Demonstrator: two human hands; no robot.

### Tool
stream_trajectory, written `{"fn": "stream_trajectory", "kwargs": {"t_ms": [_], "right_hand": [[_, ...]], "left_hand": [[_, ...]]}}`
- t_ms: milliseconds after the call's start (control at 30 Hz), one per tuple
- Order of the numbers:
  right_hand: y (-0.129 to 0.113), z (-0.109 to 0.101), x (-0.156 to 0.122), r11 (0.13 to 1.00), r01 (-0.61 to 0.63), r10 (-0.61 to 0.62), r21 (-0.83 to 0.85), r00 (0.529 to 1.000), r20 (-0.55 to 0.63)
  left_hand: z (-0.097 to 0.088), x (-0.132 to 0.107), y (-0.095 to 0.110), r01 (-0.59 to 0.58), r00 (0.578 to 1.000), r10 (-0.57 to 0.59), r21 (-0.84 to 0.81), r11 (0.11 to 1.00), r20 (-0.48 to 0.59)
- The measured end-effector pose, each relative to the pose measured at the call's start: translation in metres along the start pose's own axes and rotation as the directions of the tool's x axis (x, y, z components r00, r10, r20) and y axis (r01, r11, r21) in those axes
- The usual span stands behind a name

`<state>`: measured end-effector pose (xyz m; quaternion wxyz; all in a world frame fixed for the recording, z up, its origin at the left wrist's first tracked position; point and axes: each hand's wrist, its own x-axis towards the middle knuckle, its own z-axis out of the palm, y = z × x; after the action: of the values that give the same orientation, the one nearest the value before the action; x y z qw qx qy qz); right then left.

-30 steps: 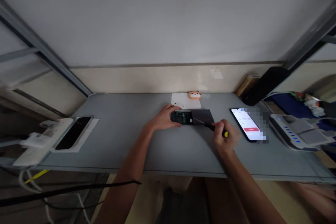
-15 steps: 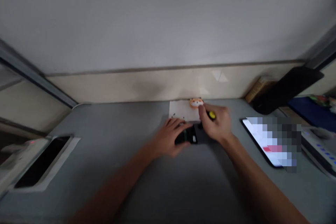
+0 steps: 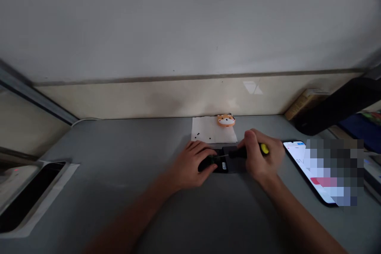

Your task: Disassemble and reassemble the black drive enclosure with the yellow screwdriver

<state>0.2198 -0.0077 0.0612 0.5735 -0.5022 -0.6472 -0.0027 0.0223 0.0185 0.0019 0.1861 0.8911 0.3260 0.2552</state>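
A small black device (image 3: pixel 222 163) with an exposed circuit board lies on the grey table (image 3: pixel 125 174). My left hand (image 3: pixel 192 162) rests on its left end, fingers curled over it, holding it down. My right hand (image 3: pixel 260 158) is closed round a screwdriver (image 3: pixel 247 151) with a black grip and yellow end; its thin shaft points left onto the device. Just behind lies a white paper sheet (image 3: pixel 212 133) with a few tiny dark screws on it and an orange animal-face figure (image 3: pixel 226 120) at its far edge.
A lit phone (image 3: pixel 300 162) lies to the right of my right hand. A dark phone on a white tray (image 3: pixel 26 196) sits at the far left. A black slanted object (image 3: pixel 336 105) and a box lean at the back right against the wall.
My right hand went back to the paper sheet and returned to the device's right side with the screwdriver laid level. The camera came closer and lower. My left hand stayed on the device.
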Motion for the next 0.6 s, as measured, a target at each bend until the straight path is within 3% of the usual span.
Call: {"fn": "stream_trajectory", "kwargs": {"t_ms": [133, 233, 333, 433, 600], "right_hand": [[0.009, 0.009, -0.002, 0.968, -0.202, 0.214, 0.149, 0.975, -0.066], [0.025, 0.018, -0.002, 0.899, -0.346, 0.383, 0.269, 0.919, -0.095], [0.043, 0.026, 0.000, 0.756, -0.534, 0.592, 0.378, 0.804, -0.049], [0.052, 0.028, 0.005, 0.549, -0.704, 0.775, 0.450, 0.630, 0.041], [0.049, 0.018, 0.019, 0.322, -0.761, 0.887, 0.563, 0.450, 0.102]], "left_hand": [[0.003, 0.001, -0.008, -0.024, 0.999, 0.022, -0.063, 0.998, -0.030], [0.002, 0.001, -0.010, -0.019, 0.999, 0.016, -0.073, 0.997, -0.035], [-0.003, 0.002, -0.009, -0.012, 0.995, 0.005, -0.071, 0.997, -0.095], [-0.012, 0.014, -0.010, 0.019, 0.988, -0.021, -0.013, 1.000, -0.150], [-0.021, 0.058, -0.022, 0.025, 1.000, -0.024, 0.138, 0.990, -0.007]]}}
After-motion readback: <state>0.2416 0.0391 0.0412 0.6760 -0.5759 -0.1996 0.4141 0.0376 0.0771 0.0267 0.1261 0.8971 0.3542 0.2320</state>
